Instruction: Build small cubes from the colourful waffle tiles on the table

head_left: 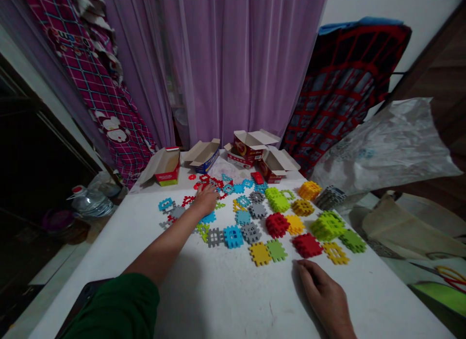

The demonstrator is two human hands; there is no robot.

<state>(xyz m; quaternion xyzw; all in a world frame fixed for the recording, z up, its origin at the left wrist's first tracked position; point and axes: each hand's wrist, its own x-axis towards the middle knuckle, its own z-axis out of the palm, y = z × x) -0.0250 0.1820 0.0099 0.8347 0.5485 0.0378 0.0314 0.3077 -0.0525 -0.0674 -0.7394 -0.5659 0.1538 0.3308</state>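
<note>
Plastic tiles (233,237) on table (225,300), boxes (249,149) probably behind

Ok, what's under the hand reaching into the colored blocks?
The left hand covers that spot, so what's right beneath its palm can't be seen. Red interlocking plastic pieces show just past its fingertips.

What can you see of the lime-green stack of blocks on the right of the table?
A chunky pile of lime-green plastic grid-shaped blocks, several slotted together, with notched edges. It sits on the white table among other blocks, close to a flat darker green block. No hand touches it; the right hand rests on the table nearby.
</note>
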